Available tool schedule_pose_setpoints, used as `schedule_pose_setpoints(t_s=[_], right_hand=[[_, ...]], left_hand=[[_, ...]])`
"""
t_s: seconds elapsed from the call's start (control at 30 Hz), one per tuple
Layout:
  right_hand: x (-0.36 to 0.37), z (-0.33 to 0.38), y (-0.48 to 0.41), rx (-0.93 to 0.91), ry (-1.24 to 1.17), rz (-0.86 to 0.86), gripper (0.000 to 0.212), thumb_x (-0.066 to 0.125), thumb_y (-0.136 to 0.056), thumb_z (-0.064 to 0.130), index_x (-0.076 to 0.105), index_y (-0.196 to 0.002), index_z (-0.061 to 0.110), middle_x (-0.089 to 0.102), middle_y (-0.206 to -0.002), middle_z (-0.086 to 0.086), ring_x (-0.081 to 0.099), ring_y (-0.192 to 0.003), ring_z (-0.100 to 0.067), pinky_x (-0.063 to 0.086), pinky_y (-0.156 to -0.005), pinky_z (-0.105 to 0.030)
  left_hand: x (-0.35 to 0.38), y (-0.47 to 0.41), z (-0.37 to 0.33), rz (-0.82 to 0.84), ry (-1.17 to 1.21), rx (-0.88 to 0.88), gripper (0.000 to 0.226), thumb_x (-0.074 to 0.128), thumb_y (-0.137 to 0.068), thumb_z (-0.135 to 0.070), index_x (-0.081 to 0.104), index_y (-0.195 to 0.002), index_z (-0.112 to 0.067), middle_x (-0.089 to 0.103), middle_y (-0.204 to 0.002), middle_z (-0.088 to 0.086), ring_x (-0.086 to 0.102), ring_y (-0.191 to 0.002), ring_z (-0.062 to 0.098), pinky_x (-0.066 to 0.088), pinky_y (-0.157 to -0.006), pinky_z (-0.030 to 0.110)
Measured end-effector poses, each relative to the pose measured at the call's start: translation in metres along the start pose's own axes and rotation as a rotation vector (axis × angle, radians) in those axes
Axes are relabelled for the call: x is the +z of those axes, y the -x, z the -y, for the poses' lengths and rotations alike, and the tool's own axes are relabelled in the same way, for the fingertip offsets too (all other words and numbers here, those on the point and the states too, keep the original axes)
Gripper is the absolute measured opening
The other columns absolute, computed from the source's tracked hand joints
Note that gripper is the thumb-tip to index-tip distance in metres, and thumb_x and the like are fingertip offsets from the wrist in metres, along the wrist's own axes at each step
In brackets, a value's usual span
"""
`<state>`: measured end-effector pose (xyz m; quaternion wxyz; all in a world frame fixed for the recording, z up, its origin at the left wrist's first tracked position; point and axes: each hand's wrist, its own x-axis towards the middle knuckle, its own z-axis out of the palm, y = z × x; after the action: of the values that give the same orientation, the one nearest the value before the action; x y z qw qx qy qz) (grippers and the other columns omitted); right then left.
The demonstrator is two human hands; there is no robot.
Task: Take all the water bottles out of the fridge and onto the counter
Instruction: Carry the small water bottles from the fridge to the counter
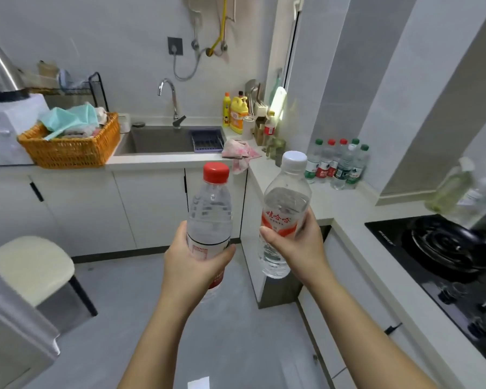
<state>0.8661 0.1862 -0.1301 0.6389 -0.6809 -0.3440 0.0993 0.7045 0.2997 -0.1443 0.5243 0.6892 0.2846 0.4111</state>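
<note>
the head view looks down at two forearms reaching out over a grey floor, each hand carrying a water bottle in the air in front of the white cabinets. the left hand has its fingers and thumb wrapped round the lower half of the red-capped bottle, which stands about upright. the right hand is curled round the labelled middle of the white-capped bottle, which tilts a little with its cap leaning right. the two bottles are near each other but apart. on the counter in the corner ahead and to the right stands a cluster of bottles with red, green and white caps, packed close together against the wall. to the right of them lies a black stovetop with a pan on it. farther back on the left is the sink under a curved tap, with a pink cloth draped over the counter edge beside it and yellow detergent bottles behind. a wicker basket of cloths sits left of the sink, and a cream stool stands at lower left.
</note>
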Motion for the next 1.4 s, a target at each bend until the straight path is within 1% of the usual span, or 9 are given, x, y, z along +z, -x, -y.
schedule_pose_setpoints(t_s=[0.17,0.3,0.47,0.67,0.87,1.03,1.13,1.27,1.4], right_hand=[[-0.023,-0.019,-0.026,0.013,0.032,-0.045,0.056,0.087,-0.061,0.039,0.05,-0.102,0.051,0.064,-0.099,0.036,0.062,-0.094,0.012,0.048,-0.07,-0.004],[-0.048,-0.036,-0.055,0.019,0.028,-0.074,0.057,0.085,-0.061,0.037,0.052,-0.108,0.042,0.067,-0.106,0.019,0.064,-0.096,0.007,0.05,-0.073,-0.006],[-0.088,-0.059,-0.103,0.018,0.031,-0.073,0.057,0.086,-0.067,0.029,0.051,-0.111,0.041,0.065,-0.11,0.016,0.064,-0.098,0.005,0.051,-0.077,-0.012],[-0.145,-0.086,-0.163,0.024,0.042,-0.069,0.061,0.083,-0.063,0.038,0.052,-0.116,0.036,0.066,-0.113,0.013,0.065,-0.102,0.0,0.054,-0.088,-0.027],[-0.188,-0.113,-0.199,0.039,0.053,-0.059,0.066,0.081,-0.058,0.051,0.05,-0.115,0.044,0.065,-0.113,0.02,0.063,-0.103,0.004,0.052,-0.084,-0.016],[-0.211,-0.135,-0.221,0.075,0.056,-0.066,0.072,0.086,-0.065,0.037,0.05,-0.128,0.029,0.065,-0.117,0.012,0.064,-0.108,-0.005,0.054,-0.091,-0.028],[-0.219,-0.149,-0.239,0.091,0.058,-0.082,0.068,0.087,-0.071,0.025,0.05,-0.128,0.027,0.064,-0.119,0.011,0.063,-0.108,-0.004,0.053,-0.091,-0.024],[-0.223,-0.171,-0.27,0.118,0.051,-0.123,0.059,0.088,-0.07,0.018,0.052,-0.113,0.039,0.066,-0.108,0.021,0.064,-0.099,0.006,0.052,-0.077,-0.009],[-0.222,-0.194,-0.312,0.148,0.063,-0.142,0.061,0.088,-0.07,0.018,0.053,-0.117,0.035,0.066,-0.112,0.016,0.064,-0.101,0.005,0.051,-0.079,-0.009]], left_hand=[[0.033,-0.026,0.01,0.046,0.007,-0.02,0.056,0.08,-0.049,-0.051,0.056,-0.099,-0.042,0.07,-0.094,-0.02,0.067,-0.087,0.0,0.049,-0.062,0.007],[0.069,-0.049,0.014,0.072,0.012,-0.024,0.054,0.081,-0.051,-0.047,0.057,-0.099,-0.041,0.07,-0.092,-0.019,0.067,-0.084,0.0,0.049,-0.062,0.007],[0.129,-0.083,0.013,0.084,0.018,-0.034,0.059,0.08,-0.049,-0.05,0.057,-0.102,-0.039,0.069,-0.092,-0.021,0.066,-0.086,0.0,0.05,-0.061,0.009],[0.205,-0.117,0.015,0.08,0.013,-0.047,0.053,0.086,-0.062,-0.031,0.055,-0.105,-0.039,0.067,-0.091,-0.023,0.065,-0.086,-0.002,0.049,-0.066,0.014],[0.263,-0.132,0.023,0.065,-0.001,-0.07,0.05,0.087,-0.066,-0.022,0.056,-0.102,-0.038,0.068,-0.089,-0.024,0.065,-0.082,-0.002,0.05,-0.059,0.01],[0.299,-0.153,0.03,0.081,-0.014,-0.098,0.047,0.085,-0.065,-0.022,0.056,-0.099,-0.034,0.067,-0.085,-0.022,0.066,-0.079,-0.001,0.049,-0.057,0.007],[0.317,-0.17,0.037,0.102,-0.004,-0.116,0.047,0.085,-0.066,-0.021,0.055,-0.099,-0.034,0.067,-0.085,-0.023,0.065,-0.078,-0.002,0.048,-0.056,0.006],[0.34,-0.202,0.052,0.138,0.015,-0.152,0.047,0.084,-0.061,-0.028,0.056,-0.098,-0.032,0.068,-0.085,-0.021,0.066,-0.077,-0.001,0.047,-0.056,0.007],[0.364,-0.249,0.072,0.184,0.024,-0.173,0.047,0.078,-0.057,-0.036,0.053,-0.096,-0.035,0.066,-0.084,-0.023,0.064,-0.076,-0.003,0.046,-0.055,0.006]])
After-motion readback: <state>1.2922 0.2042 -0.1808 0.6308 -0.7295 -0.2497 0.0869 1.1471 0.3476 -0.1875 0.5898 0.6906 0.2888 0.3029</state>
